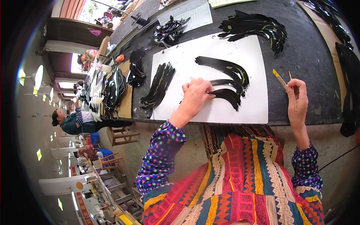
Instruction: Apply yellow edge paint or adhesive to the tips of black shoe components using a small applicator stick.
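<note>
My left hand (pixel 195 95) is closed over a white board (pixel 210 116), its fingertips pinching the end of a curved, glossy black strip (pixel 227 96). Beyond that strip, more overlapping black strips (pixel 221 67) fan out on the board. A neat bundle of similar strips (pixel 159 84) lies left of the hand, across the board's left edge. Off the board's right side, my right hand (pixel 298 101) grips a narrow flat stick with a yellow tip (pixel 278 77). A thin pale stick (pixel 295 98) also passes through its fingers; whether it is a separate piece, I cannot tell.
Piles of black strips (pixel 258 30) lie on the dark table (pixel 300 48), with others at the left and far right. A printed sheet (pixel 191 17) lies at the back. Left of the table are a wooden stool (pixel 122 135) and a standing person (pixel 71 120).
</note>
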Tool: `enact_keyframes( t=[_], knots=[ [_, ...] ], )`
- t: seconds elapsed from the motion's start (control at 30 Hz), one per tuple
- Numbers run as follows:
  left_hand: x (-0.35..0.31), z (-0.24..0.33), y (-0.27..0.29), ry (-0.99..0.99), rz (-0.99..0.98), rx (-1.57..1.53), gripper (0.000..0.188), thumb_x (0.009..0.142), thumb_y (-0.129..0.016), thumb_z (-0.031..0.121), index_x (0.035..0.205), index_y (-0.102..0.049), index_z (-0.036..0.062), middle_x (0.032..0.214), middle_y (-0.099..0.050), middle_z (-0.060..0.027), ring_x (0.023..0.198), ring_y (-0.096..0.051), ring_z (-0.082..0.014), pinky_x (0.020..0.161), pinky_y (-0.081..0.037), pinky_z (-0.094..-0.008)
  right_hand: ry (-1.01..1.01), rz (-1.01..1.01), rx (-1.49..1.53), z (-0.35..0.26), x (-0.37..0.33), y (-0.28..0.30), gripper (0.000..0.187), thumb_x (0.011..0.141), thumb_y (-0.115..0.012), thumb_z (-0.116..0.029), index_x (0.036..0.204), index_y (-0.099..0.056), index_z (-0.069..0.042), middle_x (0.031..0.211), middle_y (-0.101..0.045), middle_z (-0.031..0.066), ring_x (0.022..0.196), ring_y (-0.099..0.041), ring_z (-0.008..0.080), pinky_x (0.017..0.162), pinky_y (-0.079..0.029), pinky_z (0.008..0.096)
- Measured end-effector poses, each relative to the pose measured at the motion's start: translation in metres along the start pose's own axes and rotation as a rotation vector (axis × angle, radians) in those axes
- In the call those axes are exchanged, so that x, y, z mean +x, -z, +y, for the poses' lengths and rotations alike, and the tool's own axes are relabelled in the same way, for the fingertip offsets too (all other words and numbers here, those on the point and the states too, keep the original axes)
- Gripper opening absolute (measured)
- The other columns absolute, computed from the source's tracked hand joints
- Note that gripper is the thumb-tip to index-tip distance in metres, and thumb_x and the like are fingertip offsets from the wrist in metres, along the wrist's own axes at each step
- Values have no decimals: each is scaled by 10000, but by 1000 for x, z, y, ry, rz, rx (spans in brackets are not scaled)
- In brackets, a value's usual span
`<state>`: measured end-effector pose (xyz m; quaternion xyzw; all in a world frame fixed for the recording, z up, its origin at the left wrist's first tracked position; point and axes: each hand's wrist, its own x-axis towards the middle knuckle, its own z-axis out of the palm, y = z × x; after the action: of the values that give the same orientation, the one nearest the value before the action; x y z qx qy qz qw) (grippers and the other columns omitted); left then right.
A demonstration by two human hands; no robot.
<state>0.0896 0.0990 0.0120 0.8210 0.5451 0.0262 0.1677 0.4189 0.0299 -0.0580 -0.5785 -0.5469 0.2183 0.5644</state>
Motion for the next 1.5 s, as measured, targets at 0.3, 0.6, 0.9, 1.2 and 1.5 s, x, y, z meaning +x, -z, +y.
enact_keyframes(
  t=[0.3, 0.6, 0.9, 1.2, 1.5],
  knots=[
    [32, -6, 7, -17, 24, -194, 270, 787, -781, 114, 973, -594, 52, 994, -627, -73, 906, -595, -235, 819, -466, -360, 8, -5, -2, -4, 0, -2, 72, 1016, -603, -81, 1053, -560, -38, 912, -538, 12, 774, -503, 92, 702, -451, 235],
    [78, -1, 21, -318, 57, 106, 332, 786, -797, 158, 1038, -585, 111, 1079, -606, -50, 1120, -552, -262, 980, -365, -414, -4, -16, -16, -8, 2, 0, 71, 1004, -609, -58, 1014, -544, -34, 906, -517, 16, 757, -486, 93, 687, -437, 234],
    [130, 2, 42, -207, -436, 123, 349, 736, -842, 183, 1024, -649, 141, 1093, -602, -50, 1134, -527, -244, 959, -277, -411, 18, -22, -24, -11, 2, 1, 83, 974, -608, 9, 993, -536, -28, 939, -515, 36, 760, -479, 112, 688, -432, 241],
    [183, 29, 84, -430, -358, -288, 285, 787, -804, 122, 899, -556, 37, 802, -607, -72, 767, -566, -215, 697, -459, -376, -28, -19, -31, -15, 2, 2, 104, 945, -609, 60, 993, -547, -9, 978, -539, 73, 846, -521, 148, 738, -444, 247],
    [204, 64, 22, -533, 595, -96, 438, 863, -749, 232, 1272, -614, 150, 1297, -596, -31, 1208, -563, -247, 1031, -361, -440, -108, -70, -17, -13, -8, 6, 104, 965, -571, 79, 1027, -550, -2, 1059, -530, 85, 980, -536, 161, 881, -458, 270]
  ],
)
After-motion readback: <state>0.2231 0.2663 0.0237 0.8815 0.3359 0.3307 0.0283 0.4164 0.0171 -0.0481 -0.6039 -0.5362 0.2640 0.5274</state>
